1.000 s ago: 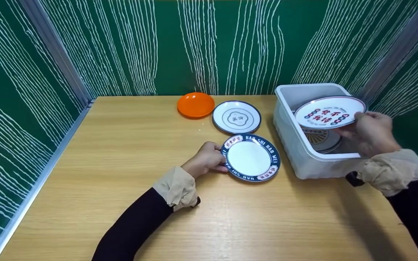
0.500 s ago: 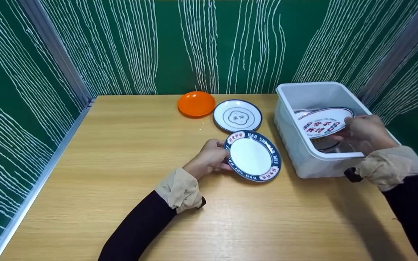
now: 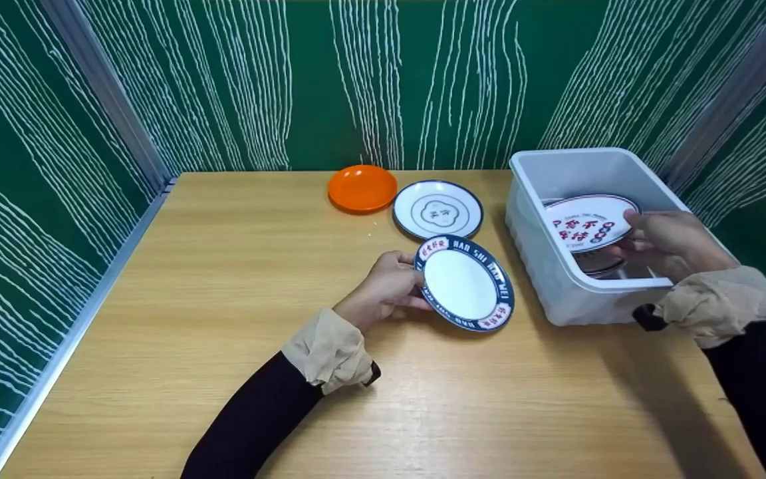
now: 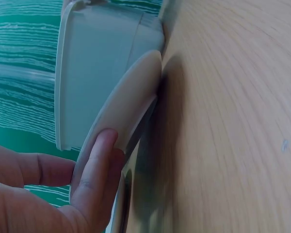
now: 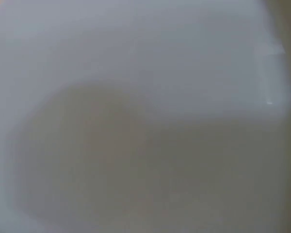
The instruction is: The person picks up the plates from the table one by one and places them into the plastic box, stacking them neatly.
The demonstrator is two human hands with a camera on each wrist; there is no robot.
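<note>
My left hand pinches the left edge of a white plate with a dark blue lettered rim. That plate tilts, its left side raised; in the left wrist view its underside shows, with fingers beneath and the thumb on top. Inside the white plastic bin, my right hand grips the right edge of a white oval-looking plate with red characters. Other plates lie under it, mostly hidden. The right wrist view is blurred, filled by a pale surface.
Toward the back of the wooden table lie an orange plate and a white plate with a flower-shaped emblem. The bin stands at the right. Green walls with white lines enclose the back and sides.
My right hand has lowered the red-character plate from above the bin's rim down into it, toward the left. The blue-rimmed plate in my left hand has tilted more, its left edge lifted.
</note>
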